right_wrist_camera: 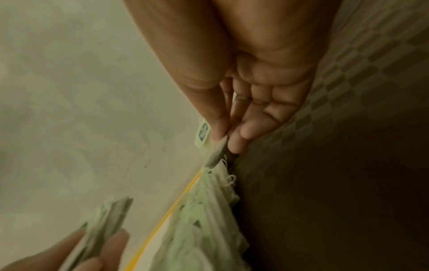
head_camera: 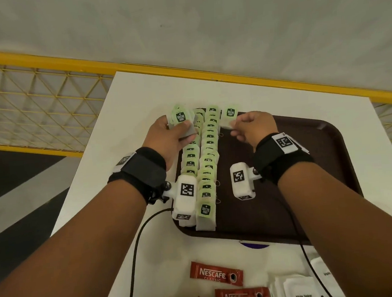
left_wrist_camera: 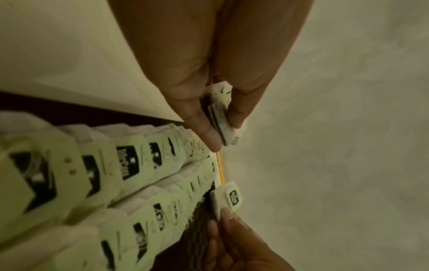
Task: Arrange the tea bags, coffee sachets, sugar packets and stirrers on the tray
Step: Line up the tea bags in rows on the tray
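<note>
Two overlapping rows of green-tagged paper tea bags [head_camera: 204, 161] are lying along the dark brown plastic tray's [head_camera: 308, 158] left side. Your left hand [head_camera: 168, 136] is pinching a small stack [head_camera: 180, 120] at their far end; your right hand [head_camera: 250, 126] is pinching one bag [head_camera: 229, 117] beside them. Setting it down carelessly could be snagging strings and toppling the rows.

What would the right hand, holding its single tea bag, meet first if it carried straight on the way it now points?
Probably nothing on the tray: the right hand with its tea bag sits at the tray's far rim, beyond which only bare white table shows. Depth is hard to judge.
</note>
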Available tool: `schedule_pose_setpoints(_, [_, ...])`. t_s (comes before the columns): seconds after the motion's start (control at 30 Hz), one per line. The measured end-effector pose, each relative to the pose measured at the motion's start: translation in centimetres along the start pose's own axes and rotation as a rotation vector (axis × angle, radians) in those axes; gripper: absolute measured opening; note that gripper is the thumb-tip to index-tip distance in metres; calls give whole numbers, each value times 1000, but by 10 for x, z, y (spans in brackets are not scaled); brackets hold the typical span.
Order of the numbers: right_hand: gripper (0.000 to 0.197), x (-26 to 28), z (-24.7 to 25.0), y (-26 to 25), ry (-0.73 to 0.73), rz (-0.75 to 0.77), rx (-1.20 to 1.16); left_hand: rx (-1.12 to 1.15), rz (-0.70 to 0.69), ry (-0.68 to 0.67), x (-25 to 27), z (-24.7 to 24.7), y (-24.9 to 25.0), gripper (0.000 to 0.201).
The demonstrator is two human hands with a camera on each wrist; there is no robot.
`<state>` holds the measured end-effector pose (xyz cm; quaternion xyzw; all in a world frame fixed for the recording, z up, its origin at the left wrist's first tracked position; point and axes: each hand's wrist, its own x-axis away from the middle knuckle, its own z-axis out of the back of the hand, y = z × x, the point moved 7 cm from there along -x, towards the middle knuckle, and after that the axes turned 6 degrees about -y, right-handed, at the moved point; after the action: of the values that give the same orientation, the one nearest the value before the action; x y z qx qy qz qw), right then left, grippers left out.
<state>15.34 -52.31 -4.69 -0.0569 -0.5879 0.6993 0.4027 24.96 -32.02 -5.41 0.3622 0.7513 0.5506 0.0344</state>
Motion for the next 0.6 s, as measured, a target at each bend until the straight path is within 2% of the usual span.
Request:
schedule_pose_setpoints(0.07, [16, -9, 2, 4, 18, -24, 62, 4, 20, 4, -1, 4, -2, 32])
schedule_pose_setpoints(0.2, [14, -20, 0, 7, 26, -40, 147, -1, 39, 24, -2, 17, -2, 31])
schedule_pose_setpoints(0.4, [6, -25, 4, 6, 50, 19, 263, 58, 74, 15, 2, 13, -1, 4])
schedule_pose_setpoints(0.53, [17, -14, 14, -6, 134, 133, 402, 58, 79, -43, 2, 2, -4, 24])
schedule_pose_setpoints(0.6, [16, 0, 7, -16, 75, 193, 326, -5, 67, -66, 2, -4, -4, 29])
